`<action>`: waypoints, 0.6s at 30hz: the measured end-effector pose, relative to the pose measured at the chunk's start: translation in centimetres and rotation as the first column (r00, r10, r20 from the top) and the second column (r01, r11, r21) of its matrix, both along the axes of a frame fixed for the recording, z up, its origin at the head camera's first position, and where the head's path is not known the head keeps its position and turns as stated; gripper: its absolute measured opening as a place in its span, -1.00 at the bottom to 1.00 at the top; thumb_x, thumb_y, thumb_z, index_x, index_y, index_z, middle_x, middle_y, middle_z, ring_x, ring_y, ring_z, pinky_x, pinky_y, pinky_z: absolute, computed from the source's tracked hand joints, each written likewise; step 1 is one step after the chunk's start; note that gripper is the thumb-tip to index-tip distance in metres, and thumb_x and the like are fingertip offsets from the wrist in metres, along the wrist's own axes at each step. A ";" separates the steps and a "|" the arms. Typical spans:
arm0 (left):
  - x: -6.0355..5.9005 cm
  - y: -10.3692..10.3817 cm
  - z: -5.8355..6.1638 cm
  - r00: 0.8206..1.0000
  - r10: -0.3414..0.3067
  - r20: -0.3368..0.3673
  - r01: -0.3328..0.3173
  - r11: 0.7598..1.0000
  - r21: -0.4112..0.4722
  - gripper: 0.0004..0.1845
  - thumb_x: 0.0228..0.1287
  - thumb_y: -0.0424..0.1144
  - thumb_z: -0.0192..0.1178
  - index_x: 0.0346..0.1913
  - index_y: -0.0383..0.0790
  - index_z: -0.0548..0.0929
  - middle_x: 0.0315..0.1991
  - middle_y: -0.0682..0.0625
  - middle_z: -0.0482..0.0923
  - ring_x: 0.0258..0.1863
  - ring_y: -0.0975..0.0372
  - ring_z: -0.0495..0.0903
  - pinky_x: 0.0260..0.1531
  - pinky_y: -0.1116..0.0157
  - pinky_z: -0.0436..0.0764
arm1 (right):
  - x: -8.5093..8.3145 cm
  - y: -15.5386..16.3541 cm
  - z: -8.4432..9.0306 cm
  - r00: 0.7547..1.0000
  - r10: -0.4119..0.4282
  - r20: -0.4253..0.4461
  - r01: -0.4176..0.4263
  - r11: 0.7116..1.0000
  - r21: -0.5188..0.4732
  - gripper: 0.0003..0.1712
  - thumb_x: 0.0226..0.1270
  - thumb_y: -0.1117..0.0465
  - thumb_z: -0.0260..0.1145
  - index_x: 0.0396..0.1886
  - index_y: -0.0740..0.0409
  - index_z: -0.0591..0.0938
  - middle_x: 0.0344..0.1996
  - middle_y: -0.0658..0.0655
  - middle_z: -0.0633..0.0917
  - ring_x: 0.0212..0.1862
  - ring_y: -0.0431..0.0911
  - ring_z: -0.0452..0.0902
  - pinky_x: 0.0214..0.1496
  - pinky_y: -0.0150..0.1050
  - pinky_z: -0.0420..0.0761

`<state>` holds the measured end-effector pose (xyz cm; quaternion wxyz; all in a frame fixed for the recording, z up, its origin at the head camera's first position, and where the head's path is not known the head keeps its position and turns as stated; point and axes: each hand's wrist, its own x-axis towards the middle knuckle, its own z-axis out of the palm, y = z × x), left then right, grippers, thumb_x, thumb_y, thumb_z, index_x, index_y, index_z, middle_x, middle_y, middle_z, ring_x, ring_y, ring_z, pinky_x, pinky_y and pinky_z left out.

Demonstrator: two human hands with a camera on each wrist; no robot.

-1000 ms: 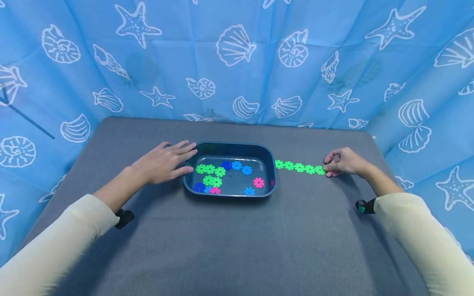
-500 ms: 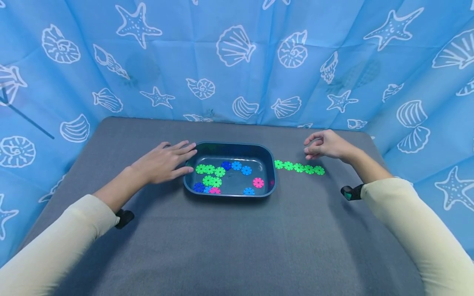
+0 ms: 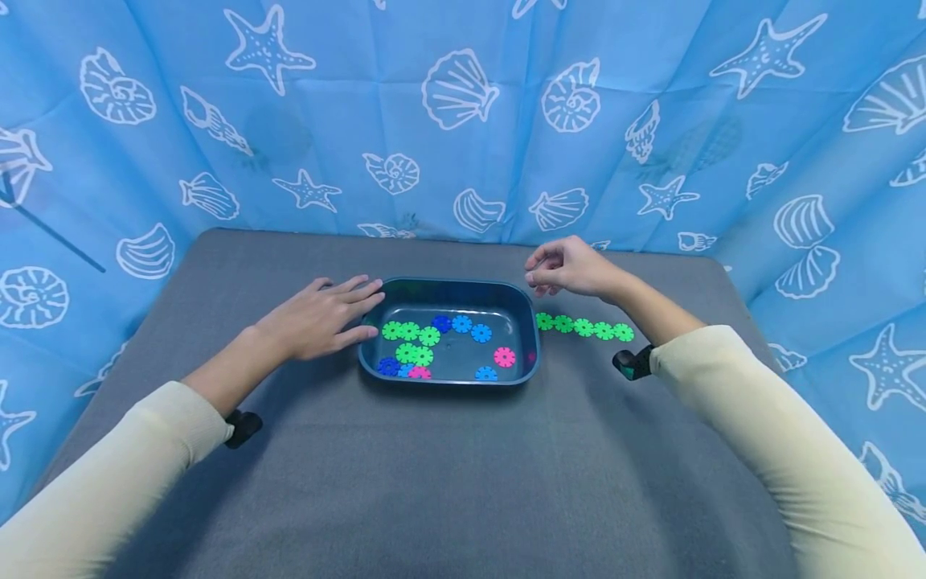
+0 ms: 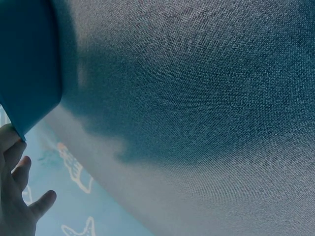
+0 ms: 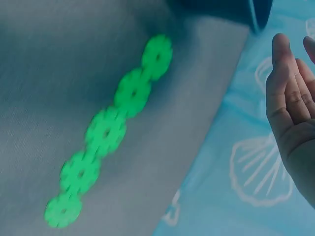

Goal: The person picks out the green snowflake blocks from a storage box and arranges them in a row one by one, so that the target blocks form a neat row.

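My left hand (image 3: 325,318) rests with straight, spread fingers over the left rim of a dark blue plastic tub (image 3: 448,383); in the left wrist view its fingertips meet the tub's edge. Inside the tub lie loose notched discs: several green discs (image 3: 409,330), blue discs (image 3: 481,333) and pink discs (image 3: 505,357). To the right of the tub, a straight row of interlocked green discs (image 3: 604,330) lies flat on the table. My right hand (image 3: 567,267) is in the air near the tub's back right corner, fingers loosely bent and holding nothing. The right wrist view shows the whole row (image 5: 113,129).
A grey cloth-covered table (image 3: 463,474) carries everything. Behind it hangs a blue curtain (image 3: 506,161) with white shells and starfish. A dark wrist device (image 3: 633,363) sits at the right sleeve's cuff, and another device (image 3: 243,428) at the left.
My right hand has let go of the far right end of the green disc row and moved left, up to the tub's corner. The left hand, tub and row stay put.
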<state>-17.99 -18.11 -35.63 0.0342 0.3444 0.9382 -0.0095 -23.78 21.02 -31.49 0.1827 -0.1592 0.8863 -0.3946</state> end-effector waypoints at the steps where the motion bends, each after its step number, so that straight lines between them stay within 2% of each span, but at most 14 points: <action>1: 0.0 0.0 0.0 1.000 -0.001 -0.001 0.001 1.000 0.003 -0.28 0.31 0.22 -0.08 0.41 -0.09 0.18 0.43 -0.03 0.03 0.41 0.06 -0.02 0.23 -0.16 0.10 | 0.0 -0.6 -0.1 1.000 0.014 0.004 -0.014 1.000 -0.002 -0.73 0.27 0.22 0.26 -0.12 0.33 0.57 -0.34 0.24 0.69 -0.30 0.05 0.66 -0.30 -0.20 0.64; 7: 0.0 -0.2 -0.1 1.000 -0.009 -0.010 0.009 1.000 0.022 -0.29 0.31 0.22 -0.07 0.40 -0.09 0.19 0.43 -0.03 0.04 0.41 0.06 -0.01 0.22 -0.17 0.11 | 0.1 -3.7 -0.6 0.986 0.146 0.082 -0.146 0.989 -0.011 -0.67 0.28 0.23 0.25 -0.06 0.39 0.54 -0.30 0.34 0.68 -0.27 0.06 0.66 -0.19 -0.12 0.63; 10: 0.0 -0.2 -0.3 1.000 -0.011 -0.010 0.011 1.000 0.025 -0.29 0.31 0.22 -0.08 0.40 -0.10 0.20 0.43 -0.03 0.04 0.41 0.06 -0.01 0.22 -0.17 0.12 | 0.2 -5.1 -1.0 0.967 0.209 0.147 -0.208 0.978 -0.020 -0.62 0.29 0.25 0.23 0.01 0.42 0.50 -0.23 0.36 0.67 -0.21 0.05 0.66 -0.12 -0.09 0.61; 14: 0.0 -0.2 -0.3 1.000 -0.006 -0.005 0.007 1.000 0.023 -0.29 0.31 0.22 -0.08 0.40 -0.10 0.19 0.43 -0.03 0.04 0.41 0.06 -0.01 0.22 -0.17 0.11 | 0.3 -6.9 -1.5 0.941 0.280 0.189 -0.287 0.958 0.011 -0.55 0.29 0.25 0.23 0.12 0.39 0.46 -0.11 0.31 0.64 -0.10 0.02 0.62 -0.02 -0.11 0.57; 18: 0.0 -0.2 -0.2 1.000 -0.002 0.003 0.002 1.000 0.016 -0.29 0.32 0.22 -0.09 0.41 -0.09 0.18 0.43 -0.03 0.02 0.41 0.06 -0.01 0.22 -0.17 0.10 | 0.8 -8.8 -2.0 0.908 0.365 0.206 -0.383 0.922 0.054 -0.49 0.30 0.24 0.23 0.20 0.34 0.41 0.02 0.24 0.59 0.06 -0.04 0.53 0.12 -0.14 0.48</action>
